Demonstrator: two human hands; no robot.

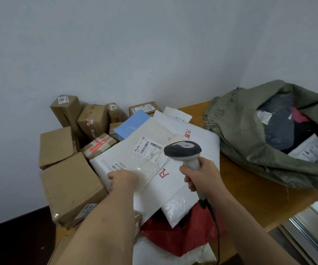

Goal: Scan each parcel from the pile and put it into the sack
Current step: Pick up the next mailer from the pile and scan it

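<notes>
1. Head view, right hand (202, 175): the fingers are wrapped round the grip of a grey handheld scanner (183, 151). The scanner's head sits just above and ahead of the hand, pointed toward the shipping label (150, 150), which lies just left of the head. A black cable trails down from the grip toward the person.

2. Head view, left hand (123, 178): it rests on the near left edge of the white mailer (173, 178), the top parcel of the pile. The fingers curl over that edge, seemingly gripping it; whether the thumb is under the mailer cannot be told.

3. The white mailer lies flat between the two hands, label up, overlapping a red bag (173, 236) nearer the person and a blue packet (133, 124) beyond.

4. Brown cartons (70, 184) stand left of and beyond the left hand.

5. The green sack (250, 131) lies open to the right of the right hand, on the wooden table (250, 188), with parcels already inside.

6. Handling judgement: the mailer looks soft, thin and light, with a slick film surface. It will likely sag if lifted by one corner, so a firm pinch along the near edge, clear of the label, seems the best hold.
</notes>
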